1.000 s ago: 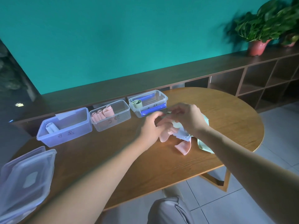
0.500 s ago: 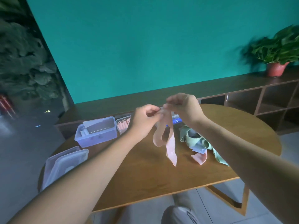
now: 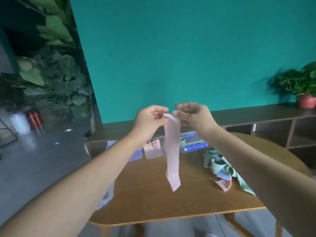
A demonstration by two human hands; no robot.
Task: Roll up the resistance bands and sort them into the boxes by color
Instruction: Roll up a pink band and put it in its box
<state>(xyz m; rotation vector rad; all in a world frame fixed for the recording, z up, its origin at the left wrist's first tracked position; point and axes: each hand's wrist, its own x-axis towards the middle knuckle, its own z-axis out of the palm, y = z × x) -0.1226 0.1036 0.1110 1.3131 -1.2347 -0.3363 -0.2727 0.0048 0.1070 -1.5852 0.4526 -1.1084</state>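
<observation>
A pink resistance band (image 3: pixel 172 154) hangs straight down above the wooden table (image 3: pixel 153 199). My left hand (image 3: pixel 150 119) and my right hand (image 3: pixel 193 117) both pinch its top end, raised high over the table. Behind the band stand three boxes: a clear box with pink rolls (image 3: pixel 153 147), a box with blue bands and a green roll (image 3: pixel 195 144), and a bluish box (image 3: pixel 136 153) mostly hidden by my left forearm. A pile of loose bands (image 3: pixel 222 168), green, blue-grey and pink, lies on the table to the right.
Box lids (image 3: pixel 106 197) lie at the table's left edge, largely behind my left arm. A long dark shelf unit (image 3: pixel 273 127) runs behind the table with a potted plant (image 3: pixel 302 89) on it. Large leafy plants (image 3: pixel 56 79) stand far left.
Both hands have lifted the pink band out of the pile and higher above the table. It hung looped half a second ago and now hangs straight. The camera has tilted upward.
</observation>
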